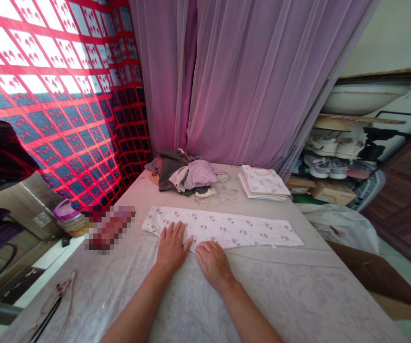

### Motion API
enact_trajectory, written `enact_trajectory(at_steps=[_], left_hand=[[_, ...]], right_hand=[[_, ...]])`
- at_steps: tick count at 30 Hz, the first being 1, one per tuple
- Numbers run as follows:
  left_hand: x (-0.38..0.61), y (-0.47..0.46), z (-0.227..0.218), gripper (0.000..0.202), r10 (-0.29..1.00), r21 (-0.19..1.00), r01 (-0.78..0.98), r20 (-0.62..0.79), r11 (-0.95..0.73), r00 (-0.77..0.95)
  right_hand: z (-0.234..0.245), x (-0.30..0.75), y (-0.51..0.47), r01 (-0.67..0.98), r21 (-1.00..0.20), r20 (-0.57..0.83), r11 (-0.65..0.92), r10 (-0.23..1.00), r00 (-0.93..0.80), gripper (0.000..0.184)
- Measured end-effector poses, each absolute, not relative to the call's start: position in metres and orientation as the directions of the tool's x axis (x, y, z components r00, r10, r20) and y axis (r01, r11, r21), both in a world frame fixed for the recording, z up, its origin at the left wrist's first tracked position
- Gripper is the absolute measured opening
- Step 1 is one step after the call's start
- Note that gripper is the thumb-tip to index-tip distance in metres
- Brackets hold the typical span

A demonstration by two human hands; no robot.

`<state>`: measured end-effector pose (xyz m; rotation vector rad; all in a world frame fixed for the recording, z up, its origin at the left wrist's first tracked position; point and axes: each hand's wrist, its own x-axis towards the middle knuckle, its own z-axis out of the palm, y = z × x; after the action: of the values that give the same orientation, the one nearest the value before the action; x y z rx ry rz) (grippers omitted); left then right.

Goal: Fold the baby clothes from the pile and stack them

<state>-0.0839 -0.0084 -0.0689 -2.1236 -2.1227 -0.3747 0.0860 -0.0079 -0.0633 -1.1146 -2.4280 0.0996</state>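
A pair of white printed trousers (pixel 226 227), folded lengthwise, lies across the table with its legs stretching to the right. My left hand (pixel 171 245) rests flat on the wider left part, fingers extended over the cloth. At the near edge, close to the pointed crotch corner, my right hand (pixel 214 264) has its fingers curled together on the fabric; its fingertips are partly hidden. Behind the trousers, to the right, sits a folded white garment (pixel 264 182) with a similar print. A crumpled pile of clothes (pixel 187 174) in grey and lilac lies at the back left.
A pale patterned cover spreads over the table (pixel 280 286). Glasses (pixel 53 305) and a blurred-out reddish item (pixel 110 231) lie toward its left edge. Purple curtains (pixel 241 85) hang behind. To the right stand shoes (pixel 328 166) on a rack and a cardboard box (pixel 380 276).
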Motion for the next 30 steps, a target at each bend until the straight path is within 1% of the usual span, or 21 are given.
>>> enact_trajectory(at_steps=[4, 9, 13, 16, 19, 25, 30], left_hand=[[-0.083, -0.009, -0.066, 0.054, 0.974, 0.090, 0.996, 0.224, -0.002, -0.018], [-0.083, -0.009, -0.066, 0.053, 0.974, 0.089, 0.996, 0.228, -0.004, -0.016], [-0.083, -0.009, -0.066, 0.052, 0.973, 0.097, 0.995, 0.231, -0.007, -0.016], [-0.083, -0.009, -0.066, 0.053, 0.974, 0.110, 0.994, 0.226, -0.006, -0.019], [-0.083, -0.009, -0.066, 0.053, 0.974, 0.123, 0.992, 0.224, -0.006, -0.022], [-0.082, -0.010, -0.066, 0.053, 0.974, 0.157, 0.987, 0.224, -0.012, -0.024], [-0.090, -0.004, -0.051, 0.047, 0.981, 0.223, 0.975, 0.194, -0.015, -0.030]], right_hand=[[-0.069, 0.086, -0.006, 0.679, -0.257, 0.414, 0.688, 0.713, -0.565, 0.013], [-0.067, 0.087, -0.007, 0.655, -0.317, 0.421, 0.686, 0.720, -0.551, 0.006], [-0.064, 0.088, -0.009, 0.645, -0.361, 0.420, 0.674, 0.734, -0.533, 0.012], [-0.064, 0.087, -0.009, 0.660, -0.360, 0.435, 0.659, 0.745, -0.506, 0.015], [-0.065, 0.088, -0.008, 0.659, -0.348, 0.446, 0.667, 0.736, -0.510, 0.008], [-0.068, 0.089, -0.007, 0.622, -0.350, 0.462, 0.700, 0.707, -0.535, 0.011], [-0.068, 0.089, -0.007, 0.633, -0.354, 0.437, 0.689, 0.720, -0.539, 0.010]])
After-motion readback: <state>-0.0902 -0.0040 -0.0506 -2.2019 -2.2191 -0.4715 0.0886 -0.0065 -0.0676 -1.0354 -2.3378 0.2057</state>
